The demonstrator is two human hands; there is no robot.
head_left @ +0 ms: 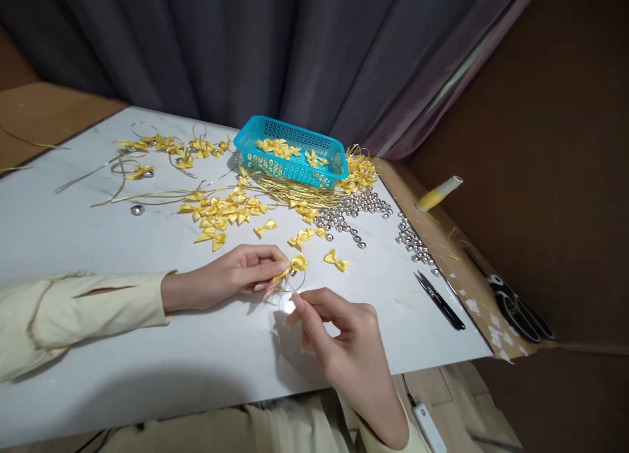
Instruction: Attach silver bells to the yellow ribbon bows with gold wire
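Pinched between the thumb and fingers of my left hand point(246, 269) is a yellow ribbon bow point(299, 263), held above the white board. A thin cord point(303, 284) loops down from this bow toward my right hand point(334, 328). The thumb and index finger of my right hand are pressed together at the cord's end, just below and right of the bow. A loose yellow bow point(337, 261) lies to the right of the held one. Beyond my hands is a pile of yellow bows point(226, 207).
A blue basket point(289, 171) holds more bows, with gold cords point(295, 192) before it. Silver beads point(361, 206) spread to the right. Black snips point(439, 302) lie near the board's right edge; scissors point(515, 309) and a yellow-white tube point(439, 193) are beyond it.
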